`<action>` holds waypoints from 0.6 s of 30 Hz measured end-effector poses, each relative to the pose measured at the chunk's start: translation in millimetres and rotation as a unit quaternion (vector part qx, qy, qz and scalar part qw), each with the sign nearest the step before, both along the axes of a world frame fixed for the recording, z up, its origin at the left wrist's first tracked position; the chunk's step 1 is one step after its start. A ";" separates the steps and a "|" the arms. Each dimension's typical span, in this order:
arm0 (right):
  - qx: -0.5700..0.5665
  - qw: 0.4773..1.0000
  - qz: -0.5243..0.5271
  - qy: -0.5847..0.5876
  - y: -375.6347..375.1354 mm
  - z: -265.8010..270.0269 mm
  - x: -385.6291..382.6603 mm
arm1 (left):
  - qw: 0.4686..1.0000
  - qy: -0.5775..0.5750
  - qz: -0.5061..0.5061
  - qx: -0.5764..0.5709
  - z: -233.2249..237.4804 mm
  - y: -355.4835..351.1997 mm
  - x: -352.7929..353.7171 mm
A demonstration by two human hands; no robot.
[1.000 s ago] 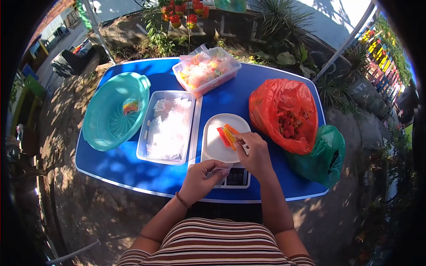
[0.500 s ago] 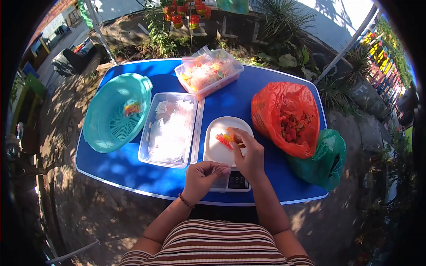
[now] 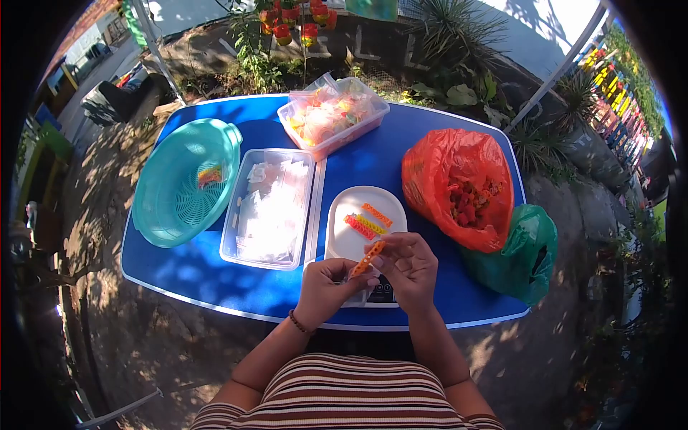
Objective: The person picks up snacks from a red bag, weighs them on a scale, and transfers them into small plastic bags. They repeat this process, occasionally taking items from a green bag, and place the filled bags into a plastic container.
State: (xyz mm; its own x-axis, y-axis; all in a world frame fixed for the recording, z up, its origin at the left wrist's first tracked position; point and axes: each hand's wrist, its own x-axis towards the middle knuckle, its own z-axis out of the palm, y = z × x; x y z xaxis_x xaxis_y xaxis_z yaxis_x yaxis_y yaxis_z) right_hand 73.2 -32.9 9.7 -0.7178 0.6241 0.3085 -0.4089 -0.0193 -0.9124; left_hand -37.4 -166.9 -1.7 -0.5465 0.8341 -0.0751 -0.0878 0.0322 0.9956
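Note:
An orange snack strip [image 3: 368, 258] with holes along it is pinched by my right hand [image 3: 413, 271], over the near edge of a white kitchen scale [image 3: 345, 246]. My left hand [image 3: 324, 288] closes around a small clear plastic bag [image 3: 356, 295], right at the strip's lower end. Three more strips lie on the scale: a red strip [image 3: 360, 226], a yellow strip [image 3: 370, 224] and an orange strip [image 3: 377, 214]. My hands partly cover the scale's dark display panel [image 3: 382, 292].
A blue table [image 3: 186, 279] holds a teal basket [image 3: 147, 208] with a filled packet inside, a tub of small clear bags [image 3: 269, 211], a tub of colourful packets [image 3: 333, 118], a red plastic bag of snack pieces [image 3: 430, 168] and a green plastic bag [image 3: 527, 251].
My right hand has moved back from the scale plate toward my left hand, carrying an orange strip. Three strips stay on the plate, now uncovered.

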 end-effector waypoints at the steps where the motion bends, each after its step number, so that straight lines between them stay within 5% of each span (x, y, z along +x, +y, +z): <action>1: 0.020 1.000 -0.006 -0.006 1.0 -2.3 0.3 | 1.000 0.004 0.001 -0.003 3.4 -0.4 0.2; 6: 0.077 0.994 -0.057 -0.044 3.2 -0.7 2.0 | 1.000 0.012 -0.018 -0.009 13.5 -5.2 -1.0; 9: 0.166 0.978 -0.011 -0.126 5.1 6.1 9.6 | 0.999 0.022 -0.031 -0.013 9.7 -7.3 -1.3; 12: 0.375 0.921 -0.027 -0.102 9.8 9.3 4.8 | 0.999 0.020 -0.027 -0.024 10.2 -7.6 -1.5; 15: 0.412 0.905 -0.045 -0.094 10.8 12.5 0.8 | 1.000 0.013 -0.019 -0.020 7.8 -6.9 -3.0; 18: 0.171 0.977 -0.050 -0.120 15.3 -0.3 -11.9 | 1.000 0.007 -0.001 0.008 -1.6 -3.1 -3.0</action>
